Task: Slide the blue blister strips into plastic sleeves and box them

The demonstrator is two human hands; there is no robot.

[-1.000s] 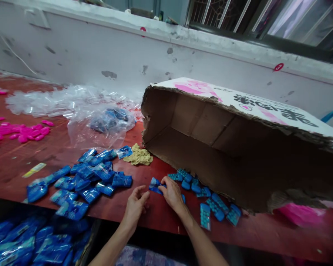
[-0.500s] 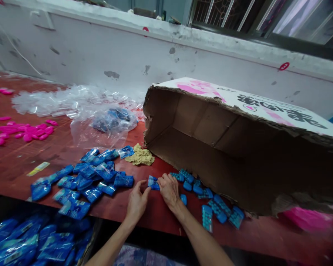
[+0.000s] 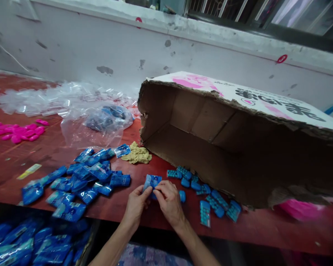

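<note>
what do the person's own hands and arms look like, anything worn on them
The left hand and right hand are bare, with no gloves. Both forearms are slim and uncovered down to the picture's lower edge, with no sleeves in view. No watch, bracelet, cable or marking shows; any small ring would be hard to make out.

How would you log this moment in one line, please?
left hand: holding shiny blue plastic packet | right hand: touching same packet | nearby: open white-and-brown cardboard box

Small blue packet (image 3: 153, 180), paler at left, held
</note>
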